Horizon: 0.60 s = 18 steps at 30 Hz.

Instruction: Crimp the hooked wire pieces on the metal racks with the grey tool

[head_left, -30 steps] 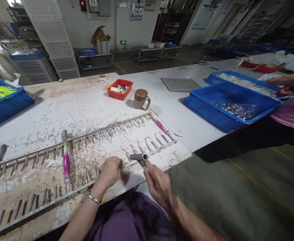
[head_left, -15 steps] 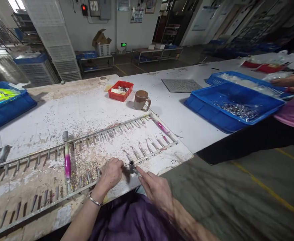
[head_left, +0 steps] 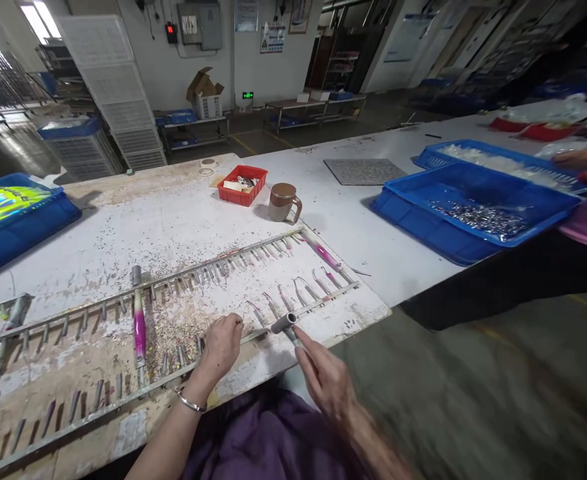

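Note:
My right hand [head_left: 326, 373] is wrapped round the handle of a hammer-like metal tool [head_left: 282, 324] whose head is a hollow tube. Its head hangs just above the near rail of a metal frame [head_left: 298, 309] lying on the table. To its left, my left hand [head_left: 221, 343] rests at this rail with fingers pinched together; what they hold, if anything, is hidden. Small grey pegs with thin wire loops [head_left: 301, 287] line the rail to the right. A magenta-and-white crossbar [head_left: 139, 327] stands left of my left hand, with colourful chips scattered beside it.
Beyond the frame are a brown mug [head_left: 282, 202] and a red bin [head_left: 243, 185]. Blue trays [head_left: 413, 230] of small metal parts stand at right, where another person's hand [head_left: 586, 160] reaches in. A blue tray [head_left: 63, 213] holds yellow pieces at left. A grey board [head_left: 363, 171] lies farther back.
My right hand has raised the hammer-like tool and moved it right, tilting its head. My left hand stays pinched at the rail. The view has shifted slightly.

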{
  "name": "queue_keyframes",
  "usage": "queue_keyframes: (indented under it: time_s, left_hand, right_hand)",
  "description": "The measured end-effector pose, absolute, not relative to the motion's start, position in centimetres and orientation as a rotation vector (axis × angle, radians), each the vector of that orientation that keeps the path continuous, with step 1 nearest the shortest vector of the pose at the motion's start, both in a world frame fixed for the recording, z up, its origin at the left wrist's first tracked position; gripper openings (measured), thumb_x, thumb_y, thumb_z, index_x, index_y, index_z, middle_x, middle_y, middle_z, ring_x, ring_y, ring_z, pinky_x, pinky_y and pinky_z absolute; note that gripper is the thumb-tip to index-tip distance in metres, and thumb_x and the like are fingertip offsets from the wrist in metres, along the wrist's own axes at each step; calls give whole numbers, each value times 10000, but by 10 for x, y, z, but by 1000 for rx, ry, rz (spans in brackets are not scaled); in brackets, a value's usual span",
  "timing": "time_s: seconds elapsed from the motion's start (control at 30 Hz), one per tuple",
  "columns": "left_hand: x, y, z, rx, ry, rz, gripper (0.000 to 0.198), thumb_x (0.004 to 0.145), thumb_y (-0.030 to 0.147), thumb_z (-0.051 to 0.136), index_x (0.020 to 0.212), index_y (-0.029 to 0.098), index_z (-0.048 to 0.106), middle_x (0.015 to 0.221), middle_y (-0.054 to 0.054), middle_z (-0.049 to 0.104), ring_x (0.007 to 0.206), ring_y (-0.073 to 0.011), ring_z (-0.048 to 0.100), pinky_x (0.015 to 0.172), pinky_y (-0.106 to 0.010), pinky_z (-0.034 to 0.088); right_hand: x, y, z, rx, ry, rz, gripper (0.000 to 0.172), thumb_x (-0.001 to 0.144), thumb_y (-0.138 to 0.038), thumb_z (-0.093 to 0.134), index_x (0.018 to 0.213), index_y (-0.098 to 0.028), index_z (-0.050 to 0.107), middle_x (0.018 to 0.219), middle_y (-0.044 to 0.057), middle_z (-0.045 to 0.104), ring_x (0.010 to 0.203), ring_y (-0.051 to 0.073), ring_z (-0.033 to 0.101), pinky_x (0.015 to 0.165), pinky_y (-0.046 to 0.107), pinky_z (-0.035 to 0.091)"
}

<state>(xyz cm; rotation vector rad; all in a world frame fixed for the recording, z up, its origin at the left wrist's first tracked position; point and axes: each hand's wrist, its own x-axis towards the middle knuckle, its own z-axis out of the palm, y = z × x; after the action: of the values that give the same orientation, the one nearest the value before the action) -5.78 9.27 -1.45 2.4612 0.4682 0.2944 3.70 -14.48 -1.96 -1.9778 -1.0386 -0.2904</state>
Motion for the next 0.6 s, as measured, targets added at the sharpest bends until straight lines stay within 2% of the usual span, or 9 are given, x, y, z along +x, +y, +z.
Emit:
queue_keyframes:
  time_s: [0.17, 0.23, 0.33, 0.43, 0.53, 0.6]
  left_hand:
    - [-61, 97, -20, 2257, 490, 445, 155, 1026, 305, 518, 946, 215, 615, 796, -31, 686, 794, -199, 655, 749, -321, 487]
    - [-62, 97, -24, 2210, 493, 480, 169, 1011, 340, 542, 932, 216, 626, 776, -24, 681, 755, -191, 647, 715, -312, 484]
    - [-62, 98, -29, 2191, 494, 526, 186, 994, 369, 560, 913, 220, 636, 767, -15, 682, 722, -179, 641, 687, -299, 483]
    - [-61, 99, -32, 2210, 500, 555, 173, 987, 354, 561, 907, 221, 637, 762, -6, 678, 705, -168, 638, 677, -287, 481]
    - [-62, 98, -33, 2256, 502, 554, 157, 995, 329, 553, 916, 219, 633, 754, -4, 670, 713, -169, 637, 692, -291, 487]
    - [-63, 97, -32, 2301, 575, 587, 144, 1001, 310, 553, 914, 220, 624, 766, -13, 666, 737, -181, 635, 715, -307, 493]
  right_hand:
    - [58, -148, -41, -2063, -787, -254, 480, 1105, -441, 461, 1373, -155, 738, 1229, 153, 818, 1072, 272, 814, 897, 346, 683]
    - [63, -146, -50, -2050, -728, -216, 518, 1096, -488, 459, 1355, -146, 749, 1212, 165, 820, 1040, 273, 818, 861, 339, 682]
    - [66, -145, -60, -2035, -645, -154, 544, 1090, -516, 468, 1383, -142, 733, 979, 130, 844, 802, 236, 806, 701, 304, 658]
    - [68, -144, -67, -2018, -606, -120, 562, 1095, -515, 454, 1416, -127, 705, 761, 64, 792, 612, 197, 725, 594, 285, 605]
    - [70, -140, -73, -2015, -607, -132, 552, 1100, -498, 435, 1425, -137, 696, 861, 84, 824, 668, 204, 753, 643, 298, 623]
    - [70, -137, -76, -2032, -629, -167, 537, 1101, -487, 429, 1413, -148, 704, 1015, 125, 843, 818, 237, 803, 740, 328, 653]
